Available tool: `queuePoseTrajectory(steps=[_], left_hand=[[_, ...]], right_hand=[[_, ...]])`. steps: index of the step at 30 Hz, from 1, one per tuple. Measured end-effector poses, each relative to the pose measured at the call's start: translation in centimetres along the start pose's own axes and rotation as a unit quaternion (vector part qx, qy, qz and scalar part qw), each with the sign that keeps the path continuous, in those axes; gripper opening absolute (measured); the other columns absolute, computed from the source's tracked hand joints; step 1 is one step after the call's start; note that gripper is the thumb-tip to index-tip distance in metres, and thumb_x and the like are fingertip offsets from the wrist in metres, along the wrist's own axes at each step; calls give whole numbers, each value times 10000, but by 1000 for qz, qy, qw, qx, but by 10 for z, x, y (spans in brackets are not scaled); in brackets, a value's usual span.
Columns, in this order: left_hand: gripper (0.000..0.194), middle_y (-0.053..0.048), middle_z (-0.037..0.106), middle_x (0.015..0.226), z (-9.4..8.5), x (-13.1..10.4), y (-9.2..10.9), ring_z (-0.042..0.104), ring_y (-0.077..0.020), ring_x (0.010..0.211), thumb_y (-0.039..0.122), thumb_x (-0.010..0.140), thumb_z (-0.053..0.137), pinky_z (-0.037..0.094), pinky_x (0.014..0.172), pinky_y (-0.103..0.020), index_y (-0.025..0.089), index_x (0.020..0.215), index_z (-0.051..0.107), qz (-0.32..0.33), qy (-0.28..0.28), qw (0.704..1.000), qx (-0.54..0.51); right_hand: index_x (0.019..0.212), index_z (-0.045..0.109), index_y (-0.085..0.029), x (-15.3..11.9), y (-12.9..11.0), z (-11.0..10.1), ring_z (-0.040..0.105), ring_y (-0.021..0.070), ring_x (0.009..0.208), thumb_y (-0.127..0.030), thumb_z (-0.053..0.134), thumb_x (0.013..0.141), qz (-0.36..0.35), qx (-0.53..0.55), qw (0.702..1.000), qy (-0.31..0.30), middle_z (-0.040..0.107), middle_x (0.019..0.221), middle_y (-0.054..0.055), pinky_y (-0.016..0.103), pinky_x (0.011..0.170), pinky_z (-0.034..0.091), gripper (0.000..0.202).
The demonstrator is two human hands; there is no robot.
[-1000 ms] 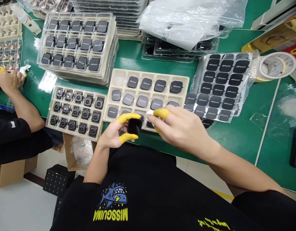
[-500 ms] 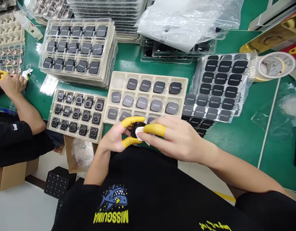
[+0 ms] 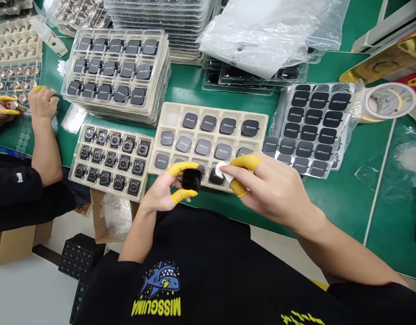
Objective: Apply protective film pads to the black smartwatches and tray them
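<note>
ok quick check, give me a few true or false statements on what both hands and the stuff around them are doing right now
1. The left hand holds a dark square-faced piece. True.
2. The right hand holds nothing. False: it pinches a white wipe.
3. The white wipe is pressed against the dark square-faced piece. False: there is a gap between them.
4. The tape roll lies to the right of the sheets of black squares. True.
5. Both hands wear yellow covers on some fingers. True.
</note>
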State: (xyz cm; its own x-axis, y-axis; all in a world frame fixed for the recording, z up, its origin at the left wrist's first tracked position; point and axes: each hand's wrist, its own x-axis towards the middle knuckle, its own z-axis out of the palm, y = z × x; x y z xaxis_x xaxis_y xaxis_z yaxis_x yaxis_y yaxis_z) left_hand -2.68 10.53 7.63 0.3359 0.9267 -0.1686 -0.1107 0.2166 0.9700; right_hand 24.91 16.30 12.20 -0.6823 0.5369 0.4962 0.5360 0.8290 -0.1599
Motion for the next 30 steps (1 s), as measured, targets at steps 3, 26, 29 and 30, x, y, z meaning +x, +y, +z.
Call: queuePoseTrajectory(steps=[3,26,29,30], left_hand=[[680,-23,702,986,1,0,2,700,-148,740,489,865,963,688,587,-238,254,1429,665,-11,-4,1000,-6],[658,-60,772,1060,18,10,-9,770,-183,797,514,863,959,677,649,-270,230,1397,701,56,0,994,93],[624,-50,776,1047,17,11,-16,759,-158,766,454,841,986,658,641,-242,230,1361,724,68,22,990,119],[616,-34,765,1004,16,11,-20,737,-145,724,447,827,998,639,603,-228,232,1341,736,66,28,990,119]], right_hand=[[1211,730,-208,-14,1,0,661,214,803,-14,709,988,41,47,997,44,771,1003,80,327,635,523,296],[1228,813,-354,-109,-13,-13,742,207,807,-88,750,990,254,112,951,139,795,1024,25,359,687,597,362],[1179,821,-323,-166,10,-10,740,248,872,-223,724,1022,397,-31,904,156,807,1064,65,414,778,619,210],[1171,818,-299,-188,20,-10,727,266,886,-251,692,1028,448,-73,876,161,801,1072,95,435,790,613,197]])
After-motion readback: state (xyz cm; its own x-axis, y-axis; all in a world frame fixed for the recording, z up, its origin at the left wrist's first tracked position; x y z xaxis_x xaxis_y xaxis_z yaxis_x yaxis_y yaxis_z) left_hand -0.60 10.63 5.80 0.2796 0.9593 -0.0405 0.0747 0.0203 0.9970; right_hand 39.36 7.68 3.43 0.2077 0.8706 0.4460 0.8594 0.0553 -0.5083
